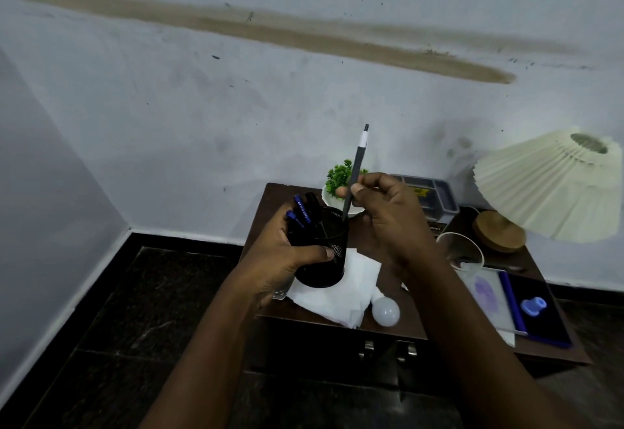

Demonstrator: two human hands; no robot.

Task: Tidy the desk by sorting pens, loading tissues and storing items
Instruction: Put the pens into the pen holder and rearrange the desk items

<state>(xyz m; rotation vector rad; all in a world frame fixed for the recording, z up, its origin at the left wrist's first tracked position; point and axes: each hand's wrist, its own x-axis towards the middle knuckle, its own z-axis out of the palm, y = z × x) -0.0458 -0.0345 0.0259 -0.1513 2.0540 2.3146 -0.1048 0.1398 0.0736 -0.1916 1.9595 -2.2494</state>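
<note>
A person's left hand (287, 256) wraps around a black mesh pen holder (324, 253), thumb across its front wall, lifting it just above the tissues (341, 293) spread on the dark wooden surface (282, 194). The right hand (388, 212), the nearer one to the job, pinches a dark pen (356, 172) between thumb and fingertips at mid-barrel. The pen stands nearly upright, its white-banded end uppermost and leaning slightly right, its lower end at the holder's open mouth. The coming move looks to be a short drop along that axis, straight down from the hand into the cup. Two blue pens (300, 212) already lean against the holder's far-left rim (how many more sit inside is hard to make out). The pen's tip is lost behind the mesh, and the left fingers are hidden behind the holder.
</note>
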